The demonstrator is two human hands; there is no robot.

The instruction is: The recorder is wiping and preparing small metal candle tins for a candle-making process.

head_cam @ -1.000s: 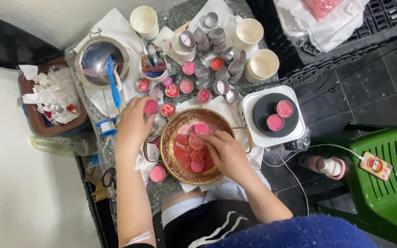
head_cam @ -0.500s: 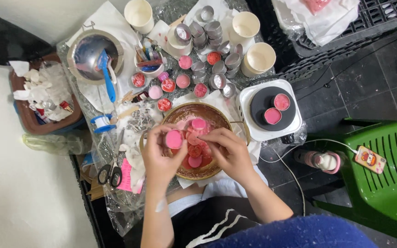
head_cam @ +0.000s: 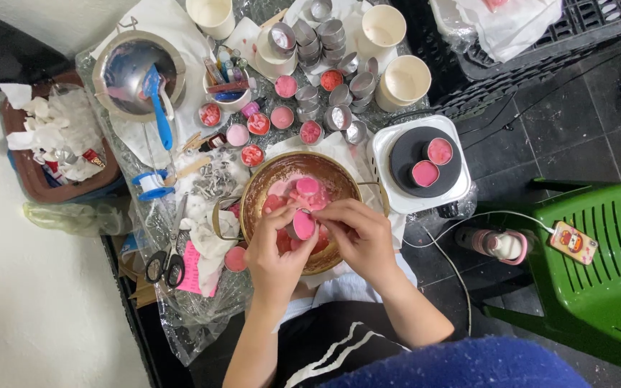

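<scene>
The work goes on low over a dark tiled floor (head_cam: 540, 86), on a desk (head_cam: 203, 316) draped in clear crinkled plastic and white paper. A green plastic stool (head_cam: 598, 287) stands well off to the right of the grip, and a brown tray (head_cam: 44, 183) of crumpled white tissue lies far to its left.

Both forearms reach up from the bottom of the view and meet over a brass bowl (head_cam: 267, 176). The left hand (head_cam: 276, 251) and the right hand (head_cam: 357, 236) close together on one small pink-filled tin (head_cam: 302, 225), fingertips pinching it from both sides, its pink face tilted toward the camera. The grip on each hand is narrow and holds the tin just above the bowl's near half.

Just beyond the grip, one more pink tin (head_cam: 307, 187) rests on the pile in the bowl. To the right of the grip, a white hot plate (head_cam: 415, 201) carries two pink tins. Three cream cups stand farther back, and black-handled scissors (head_cam: 167, 262) lie to the left.
</scene>
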